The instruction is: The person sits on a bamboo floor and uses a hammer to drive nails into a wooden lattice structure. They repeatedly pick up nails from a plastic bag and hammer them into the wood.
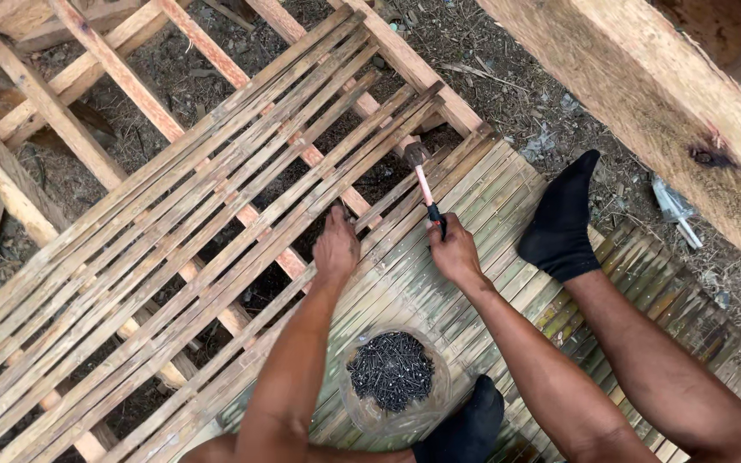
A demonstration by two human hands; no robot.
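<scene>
you have one view only, from the camera on your head, looking almost straight down and close in. your hands sit at centre frame, the bamboo slat floor (216, 223) runs from 7 o'clock up to 1 o'clock, and a heavy wooden beam (645, 94) crosses at 2 o'clock.

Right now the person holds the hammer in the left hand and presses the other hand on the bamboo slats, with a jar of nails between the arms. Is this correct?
Not quite. The head view shows the hammer in the right hand, not the left. The left hand is the one pressing on the bamboo slats. The jar of nails does sit between the arms.
</scene>
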